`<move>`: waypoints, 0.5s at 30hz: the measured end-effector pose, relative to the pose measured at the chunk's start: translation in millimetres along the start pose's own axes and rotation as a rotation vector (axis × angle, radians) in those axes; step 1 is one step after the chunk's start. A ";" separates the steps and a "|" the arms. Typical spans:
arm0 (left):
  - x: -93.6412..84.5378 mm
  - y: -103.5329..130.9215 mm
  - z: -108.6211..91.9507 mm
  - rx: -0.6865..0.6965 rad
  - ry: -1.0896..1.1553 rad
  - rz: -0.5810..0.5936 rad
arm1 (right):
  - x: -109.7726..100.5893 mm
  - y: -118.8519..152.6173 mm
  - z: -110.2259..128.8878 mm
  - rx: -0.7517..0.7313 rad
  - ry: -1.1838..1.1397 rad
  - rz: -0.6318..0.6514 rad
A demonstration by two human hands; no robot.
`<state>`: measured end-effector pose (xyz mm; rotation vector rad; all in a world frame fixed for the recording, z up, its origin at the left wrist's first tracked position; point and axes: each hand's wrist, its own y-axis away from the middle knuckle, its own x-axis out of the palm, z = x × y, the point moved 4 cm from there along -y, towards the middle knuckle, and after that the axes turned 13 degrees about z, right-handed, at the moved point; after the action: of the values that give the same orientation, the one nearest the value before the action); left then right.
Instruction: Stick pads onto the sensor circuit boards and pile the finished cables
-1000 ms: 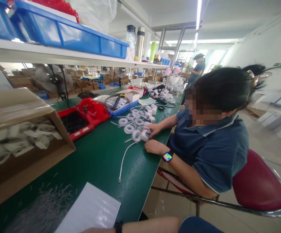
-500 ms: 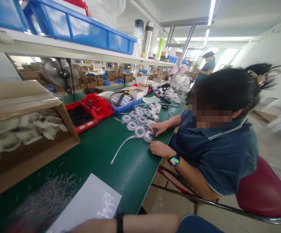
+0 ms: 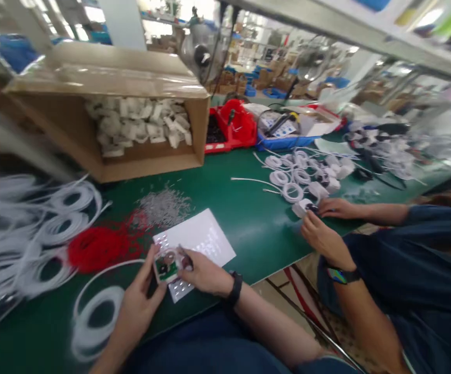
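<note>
My left hand grips the left side of a small white housing with a green circuit board inside. My right hand is at the housing's right side, fingers closed on a small dark object too blurred to name. Below them a sheet with rows of silvery round parts lies on the green table. A white paper with small clear pieces on it lies just beyond. From the housing's left side a white cable runs to a coil beside my left wrist.
Red bits and a heap of small clear pieces lie ahead. Coiled white cables fill the left. An open cardboard box holds white housings. A co-worker's hands handle a white part at right, near a red bin.
The view has swung left and down. Both my hands and the housing now show; before, only my right forearm and part of that hand were visible at the bottom edge.
</note>
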<state>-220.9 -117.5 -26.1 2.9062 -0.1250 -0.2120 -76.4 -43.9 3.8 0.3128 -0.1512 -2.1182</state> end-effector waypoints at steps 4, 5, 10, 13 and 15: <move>-5.2 0.9 -11.8 0.062 0.084 0.033 | 4.5 -2.4 -4.9 0.002 -0.134 0.055; -5.9 1.2 -13.3 0.074 0.095 0.034 | 5.8 -3.0 -6.2 -0.001 -0.159 0.069; -5.3 4.6 -14.9 0.115 0.043 0.037 | 10.9 -3.3 -10.4 0.009 -0.241 0.101; -4.8 5.5 -15.5 0.111 -0.075 0.018 | 10.7 -3.5 -10.9 0.037 -0.214 0.094; -4.4 5.0 -17.1 0.112 -0.148 0.006 | 9.8 -4.2 -10.2 0.042 -0.154 0.090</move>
<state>-222.9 -118.2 -7.9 2.9989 -0.1758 -0.4327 -81.9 -49.7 -8.6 0.1645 -0.2943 -2.0509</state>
